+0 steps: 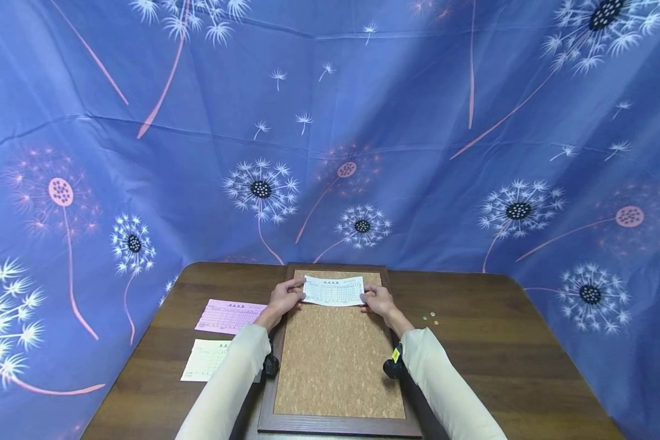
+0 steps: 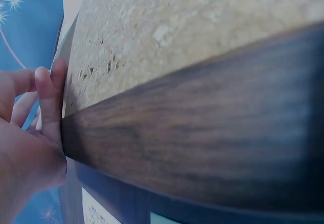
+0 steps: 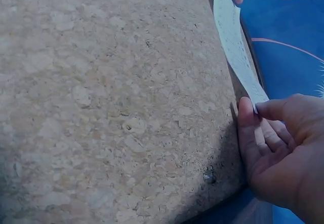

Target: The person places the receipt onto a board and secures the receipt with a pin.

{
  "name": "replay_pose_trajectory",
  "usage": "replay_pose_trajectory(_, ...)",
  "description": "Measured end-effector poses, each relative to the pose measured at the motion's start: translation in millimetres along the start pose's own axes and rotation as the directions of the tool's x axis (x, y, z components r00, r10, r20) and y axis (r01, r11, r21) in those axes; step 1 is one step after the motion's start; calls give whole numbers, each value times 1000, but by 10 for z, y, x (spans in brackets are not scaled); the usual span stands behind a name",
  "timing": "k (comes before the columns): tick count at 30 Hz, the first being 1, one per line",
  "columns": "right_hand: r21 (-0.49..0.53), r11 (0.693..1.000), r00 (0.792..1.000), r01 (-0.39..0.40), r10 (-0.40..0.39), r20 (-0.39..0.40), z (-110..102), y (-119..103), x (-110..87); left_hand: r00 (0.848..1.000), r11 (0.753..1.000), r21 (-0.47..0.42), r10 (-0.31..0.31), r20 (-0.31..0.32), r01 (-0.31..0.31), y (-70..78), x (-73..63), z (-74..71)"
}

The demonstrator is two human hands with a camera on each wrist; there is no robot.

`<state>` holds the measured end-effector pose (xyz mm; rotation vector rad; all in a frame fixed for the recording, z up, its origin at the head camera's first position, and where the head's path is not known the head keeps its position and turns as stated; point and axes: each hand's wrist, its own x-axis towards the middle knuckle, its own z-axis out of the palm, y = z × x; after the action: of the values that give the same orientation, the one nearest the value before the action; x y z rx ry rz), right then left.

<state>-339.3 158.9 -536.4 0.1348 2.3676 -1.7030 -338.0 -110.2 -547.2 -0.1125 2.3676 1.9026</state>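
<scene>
A white printed form (image 1: 333, 291) is stretched between both hands over the far end of a framed cork board (image 1: 338, 360). My left hand (image 1: 286, 298) pinches its left edge, and my right hand (image 1: 379, 300) pinches its right edge between thumb and fingers. In the right wrist view the paper (image 3: 235, 41) bows slightly and stands off the cork, with the right hand (image 3: 278, 143) at its near end. The left wrist view shows the left hand (image 2: 30, 127) beside the board's dark wooden frame (image 2: 177, 122), with the paper mostly hidden there.
Left of the board lie a pink form (image 1: 228, 316) and a pale green-white form (image 1: 206, 359), the latter partly behind the left sleeve. Several small coloured thumbtack-like pieces (image 1: 432, 318) lie right of the board on the brown table (image 1: 484, 354). A blue dandelion-patterned cloth (image 1: 418, 153) hangs behind.
</scene>
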Motion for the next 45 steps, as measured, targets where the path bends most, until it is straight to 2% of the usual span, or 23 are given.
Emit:
replay_pose_trajectory(8,43,999,999,-3,5,-39,-24,-7,1,998,997,-41,63,24,-62,9,-44,5)
replay_pose_trajectory(13,48,999,998,3,0,-68,2,41,3,1000,1000,-27,7,23,-6,-17,-26,-5)
replay_pose_trajectory(20,51,996,991,67,-61,-123,54,39,-11,1000,1000,-12,-5,19,5,17,-3,-48)
replay_pose_trajectory(26,56,995,989,86,-78,-125,32,75,3,999,999,36,35,37,-36,14,0,-22)
replay_pose_trajectory(30,31,995,990,94,-90,-110,23,96,-16,999,998,43,38,28,-39,-7,8,-10)
replay_pose_trajectory(37,33,981,978,193,-190,-92,3,112,-74,998,996,61,57,33,-59,-4,1,-6)
replay_pose_trajectory(45,-77,990,982,119,-129,-138,9,101,-9,995,990,98,97,39,-100,-10,5,0)
